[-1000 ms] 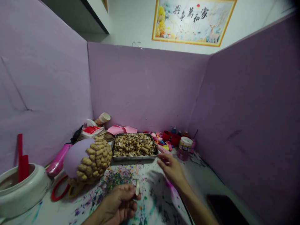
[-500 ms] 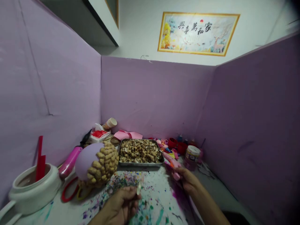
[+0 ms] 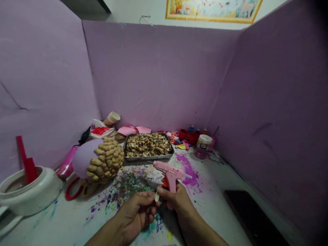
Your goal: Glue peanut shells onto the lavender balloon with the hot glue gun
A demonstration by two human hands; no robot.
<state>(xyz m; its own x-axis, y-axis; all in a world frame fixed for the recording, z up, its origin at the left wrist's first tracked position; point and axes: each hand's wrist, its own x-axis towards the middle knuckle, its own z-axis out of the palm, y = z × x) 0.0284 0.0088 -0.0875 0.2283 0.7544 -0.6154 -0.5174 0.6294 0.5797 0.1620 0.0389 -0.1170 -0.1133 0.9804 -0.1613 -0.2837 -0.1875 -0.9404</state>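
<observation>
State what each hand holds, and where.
Right hand: pink glue gun, by its handle. Left hand: small pale shell piece, pinched by its lower end.

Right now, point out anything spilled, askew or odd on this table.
Paint specks and a purple smear stain the table in front of the tray of peanut shells. At the back a paper cup lies tipped on its side. The pink glue gun in the right hand looks intact.

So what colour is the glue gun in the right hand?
The glue gun is pink, with a reddish trigger; the head view, the only one, shows it.
</observation>
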